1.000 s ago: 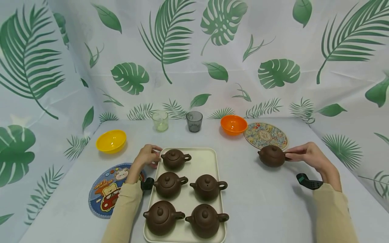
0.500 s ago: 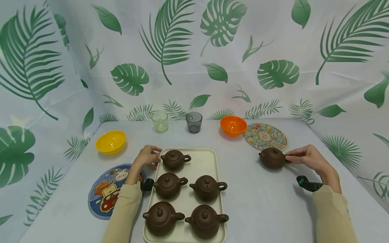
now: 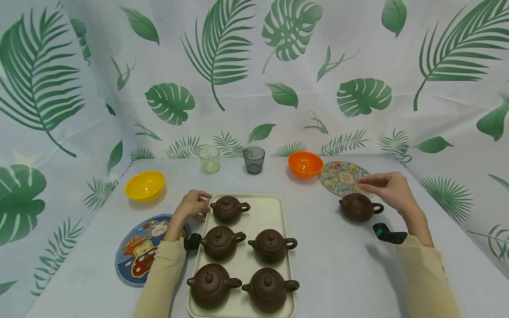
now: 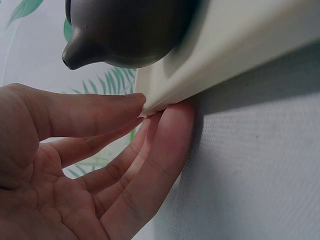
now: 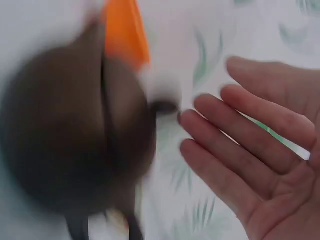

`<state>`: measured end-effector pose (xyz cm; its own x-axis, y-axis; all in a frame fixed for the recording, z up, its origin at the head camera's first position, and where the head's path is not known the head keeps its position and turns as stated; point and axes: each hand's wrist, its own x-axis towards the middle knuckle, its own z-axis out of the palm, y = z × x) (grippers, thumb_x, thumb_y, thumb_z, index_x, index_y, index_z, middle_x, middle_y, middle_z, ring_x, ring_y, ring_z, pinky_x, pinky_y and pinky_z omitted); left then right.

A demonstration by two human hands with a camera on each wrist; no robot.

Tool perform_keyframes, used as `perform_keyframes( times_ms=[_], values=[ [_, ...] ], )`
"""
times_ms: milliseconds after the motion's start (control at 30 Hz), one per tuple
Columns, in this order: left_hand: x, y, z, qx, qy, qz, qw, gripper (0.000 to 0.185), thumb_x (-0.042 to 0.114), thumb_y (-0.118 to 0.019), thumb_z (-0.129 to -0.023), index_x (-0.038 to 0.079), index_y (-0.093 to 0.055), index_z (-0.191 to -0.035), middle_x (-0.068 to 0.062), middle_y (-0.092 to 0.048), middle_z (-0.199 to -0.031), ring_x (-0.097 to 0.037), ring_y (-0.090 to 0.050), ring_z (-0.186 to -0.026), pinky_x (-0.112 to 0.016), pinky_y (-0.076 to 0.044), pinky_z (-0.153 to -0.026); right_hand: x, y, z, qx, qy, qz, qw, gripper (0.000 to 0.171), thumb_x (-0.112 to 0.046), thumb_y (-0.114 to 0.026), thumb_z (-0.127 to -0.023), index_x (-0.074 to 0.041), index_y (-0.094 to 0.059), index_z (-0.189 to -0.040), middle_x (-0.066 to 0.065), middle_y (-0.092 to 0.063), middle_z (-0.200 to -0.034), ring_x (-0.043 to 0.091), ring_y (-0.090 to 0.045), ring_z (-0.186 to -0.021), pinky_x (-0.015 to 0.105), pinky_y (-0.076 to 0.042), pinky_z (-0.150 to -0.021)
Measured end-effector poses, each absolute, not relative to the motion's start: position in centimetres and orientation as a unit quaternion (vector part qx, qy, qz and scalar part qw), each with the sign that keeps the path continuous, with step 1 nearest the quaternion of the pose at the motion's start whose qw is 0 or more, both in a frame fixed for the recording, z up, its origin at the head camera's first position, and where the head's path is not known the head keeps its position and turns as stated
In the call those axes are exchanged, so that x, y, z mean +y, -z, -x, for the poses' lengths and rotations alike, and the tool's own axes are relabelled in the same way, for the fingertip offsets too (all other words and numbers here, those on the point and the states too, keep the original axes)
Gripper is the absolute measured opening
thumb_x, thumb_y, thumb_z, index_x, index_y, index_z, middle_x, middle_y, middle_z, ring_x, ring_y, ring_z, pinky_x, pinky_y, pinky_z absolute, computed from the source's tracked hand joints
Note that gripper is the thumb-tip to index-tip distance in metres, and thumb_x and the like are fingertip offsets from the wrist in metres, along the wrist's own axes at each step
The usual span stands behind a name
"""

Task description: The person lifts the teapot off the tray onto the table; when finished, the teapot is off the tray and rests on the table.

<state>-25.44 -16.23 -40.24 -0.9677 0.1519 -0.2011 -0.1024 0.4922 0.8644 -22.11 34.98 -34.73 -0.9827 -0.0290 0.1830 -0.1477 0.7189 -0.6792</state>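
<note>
Starting at the left, I see a yellow bowl (image 3: 145,185) near the table's (image 3: 342,260) left edge, and a cartoon mat (image 3: 137,249) closer to me. My left hand (image 3: 192,205) rests at the far left corner of the cream tray (image 3: 274,207). The left wrist view shows the thumb on the tray's rim and the straight fingers (image 4: 150,165) pressed together under its edge, pinching the corner lightly. The tray holds five brown teapots; the nearest to this hand is the back teapot (image 3: 228,207), its spout pointing toward the hand.

Behind the tray stand a clear glass (image 3: 209,158) and a grey glass (image 3: 253,159), then an orange bowl (image 3: 305,164) and a patterned round mat (image 3: 347,178).

On the right, the sixth teapot (image 3: 359,207) stands upright on the table, just in front of the patterned mat and well apart from the tray. My right hand (image 3: 387,187) hovers above it, apart from it. The fingers (image 5: 225,150) are straight, slightly spread, and hold nothing.
</note>
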Motion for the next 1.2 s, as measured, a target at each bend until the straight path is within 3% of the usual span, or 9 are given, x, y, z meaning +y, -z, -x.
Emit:
perform_keyframes(
  times_ms=[100,300,467,767,1200],
  values=[
    [-16.2,40.2,25.5,0.855,-0.502,-0.009,0.128,0.042,-0.007,-0.061,-0.083,-0.007,-0.056,-0.125,-0.018,-0.06,-0.095,-0.019,-0.064,-0.066,-0.034,-0.058,-0.054,31.3,34.2,22.5,-0.911,-0.393,-0.084,0.089,0.036,-0.024,-0.071,-0.088,0.004,-0.07,-0.11,0.02,-0.07,-0.103,-0.005,-0.064,-0.078,0.012,-0.05,-0.068],
    [-16.1,40.2,25.5,0.852,-0.508,-0.006,0.13,0.042,-0.007,-0.061,-0.084,-0.008,-0.056,-0.125,-0.021,-0.061,-0.098,-0.02,-0.066,-0.069,-0.035,-0.058,-0.055,24.3,34.9,23.0,-0.891,-0.412,-0.18,0.068,0.027,-0.017,-0.072,-0.086,0.002,-0.072,-0.105,0.015,-0.073,-0.097,0.018,-0.07,-0.084,0.025,-0.057,-0.074],
    [-16.1,40.4,25.5,0.849,-0.512,-0.003,0.132,0.042,-0.008,-0.062,-0.083,-0.008,-0.056,-0.125,-0.02,-0.061,-0.097,-0.022,-0.067,-0.071,-0.036,-0.058,-0.055,20.4,36.2,23.0,-0.866,-0.427,-0.256,0.049,0.022,-0.009,-0.075,-0.082,0.005,-0.073,-0.099,0.015,-0.073,-0.093,0.026,-0.07,-0.085,0.033,-0.059,-0.076],
    [-16.4,40.3,25.6,0.852,-0.509,0.001,0.124,0.041,-0.007,-0.061,-0.083,-0.007,-0.057,-0.124,-0.02,-0.061,-0.096,-0.022,-0.065,-0.069,-0.035,-0.058,-0.054,16.3,37.4,23.1,-0.858,-0.408,-0.312,-0.006,0.025,-0.01,-0.075,-0.082,0.006,-0.072,-0.1,0.012,-0.073,-0.091,0.021,-0.07,-0.083,0.029,-0.058,-0.075],
    [-16.2,40.3,25.7,0.85,-0.511,0.012,0.126,0.04,-0.009,-0.061,-0.084,-0.007,-0.057,-0.124,-0.02,-0.06,-0.096,-0.021,-0.066,-0.071,-0.036,-0.058,-0.055,12.6,36.6,26.3,-0.876,-0.319,-0.355,-0.065,0.025,-0.017,-0.075,-0.083,0.004,-0.074,-0.097,0.007,-0.074,-0.087,0.014,-0.07,-0.08,0.026,-0.058,-0.073]
  ],
)
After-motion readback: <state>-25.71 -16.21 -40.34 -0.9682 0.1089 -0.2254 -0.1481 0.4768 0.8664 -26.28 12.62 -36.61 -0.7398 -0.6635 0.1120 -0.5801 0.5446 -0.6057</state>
